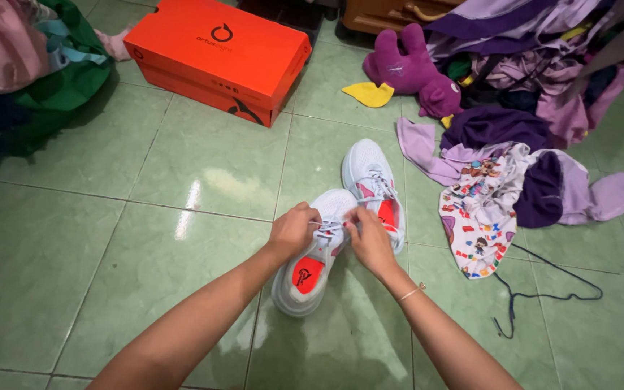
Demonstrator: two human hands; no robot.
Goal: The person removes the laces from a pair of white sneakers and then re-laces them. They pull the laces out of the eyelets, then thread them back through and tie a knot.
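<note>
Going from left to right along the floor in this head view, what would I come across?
Green and pink cloth heap → orange box → left hand → right hand, both at the laces of the near white shoe → purple plush toy → printed white garment → dark hanger.

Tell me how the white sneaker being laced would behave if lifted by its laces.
The near white sneaker looks like light mesh, so it would probably lift easily. Held by the thin laces both hands pinch, it would likely dangle and swing. The broad flat sole should resist tipping.
</note>
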